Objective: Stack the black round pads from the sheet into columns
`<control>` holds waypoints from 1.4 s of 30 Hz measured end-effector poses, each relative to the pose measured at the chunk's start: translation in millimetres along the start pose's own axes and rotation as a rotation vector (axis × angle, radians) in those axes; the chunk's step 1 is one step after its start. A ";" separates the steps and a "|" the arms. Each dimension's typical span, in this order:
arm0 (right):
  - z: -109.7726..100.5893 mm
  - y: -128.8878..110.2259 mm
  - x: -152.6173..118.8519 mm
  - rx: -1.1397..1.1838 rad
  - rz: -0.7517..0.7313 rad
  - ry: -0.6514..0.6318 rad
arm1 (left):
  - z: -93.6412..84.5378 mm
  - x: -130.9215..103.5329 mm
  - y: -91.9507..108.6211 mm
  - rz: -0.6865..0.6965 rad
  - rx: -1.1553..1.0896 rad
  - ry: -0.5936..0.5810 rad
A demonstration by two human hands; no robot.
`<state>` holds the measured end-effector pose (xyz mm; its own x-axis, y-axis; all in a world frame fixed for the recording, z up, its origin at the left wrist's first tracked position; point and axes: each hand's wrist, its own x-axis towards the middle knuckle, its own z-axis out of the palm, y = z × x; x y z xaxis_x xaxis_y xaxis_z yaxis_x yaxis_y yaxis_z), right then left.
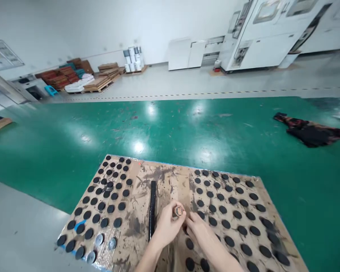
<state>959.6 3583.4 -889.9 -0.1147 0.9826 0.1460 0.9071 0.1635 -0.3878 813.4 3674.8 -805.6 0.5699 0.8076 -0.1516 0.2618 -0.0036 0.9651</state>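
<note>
My left hand [167, 223] pinches a small round disc [178, 211] with a dark rim and an orange striped face turned up. Close beside it, my right hand [197, 226] has its fingers curled together near the cardboard; whatever they hold, if anything, is hidden. A black bar [152, 207] lies lengthwise on the stained cardboard [138, 196], left of my left hand. Rows of black discs cover the board's left side [101, 206] and right side [226, 224]. Several grey-faced discs [112, 243] lie at the lower left.
A green floor [172, 124] surrounds the board. Dark cloth [311, 130] lies on it at the right. Along the back stand white machines [260, 41], pallets of stacked brown sheets [100, 81] and white drums [133, 60]. A blue stool [50, 90] stands at the left.
</note>
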 end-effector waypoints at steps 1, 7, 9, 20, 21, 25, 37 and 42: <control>1.6 -0.3 0.4 -0.002 0.013 0.001 | 1.1 -1.0 0.8 -0.003 -0.001 0.000; -4.5 -8.3 7.6 0.027 0.076 0.013 | 3.5 -5.3 -3.8 -0.012 -0.008 -0.034; -27.1 -15.7 11.5 0.123 0.119 0.038 | 3.0 -7.1 -9.9 -0.020 -0.025 -0.053; -67.1 -42.3 2.7 0.387 0.272 0.112 | 0.2 -2.9 -18.3 -0.009 -0.062 -0.079; -50.9 -37.7 -3.6 0.279 0.240 0.092 | -0.6 -1.9 -17.5 -0.010 -0.059 -0.072; -10.6 -28.1 -13.9 -0.021 0.100 0.027 | -1.3 0.4 -15.5 -0.009 -0.046 -0.056; -8.9 -36.9 -15.8 -0.031 0.178 0.028 | -2.5 -2.5 -10.0 0.026 -0.018 -0.030; -31.7 -40.2 -8.3 0.070 0.196 0.033 | -1.4 -0.2 -8.3 0.039 0.022 -0.042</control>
<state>936.9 3565.9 -846.6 0.0758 0.9930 0.0908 0.8803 -0.0239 -0.4738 810.0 3675.5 -813.3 0.6117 0.7814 -0.1235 0.2556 -0.0475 0.9656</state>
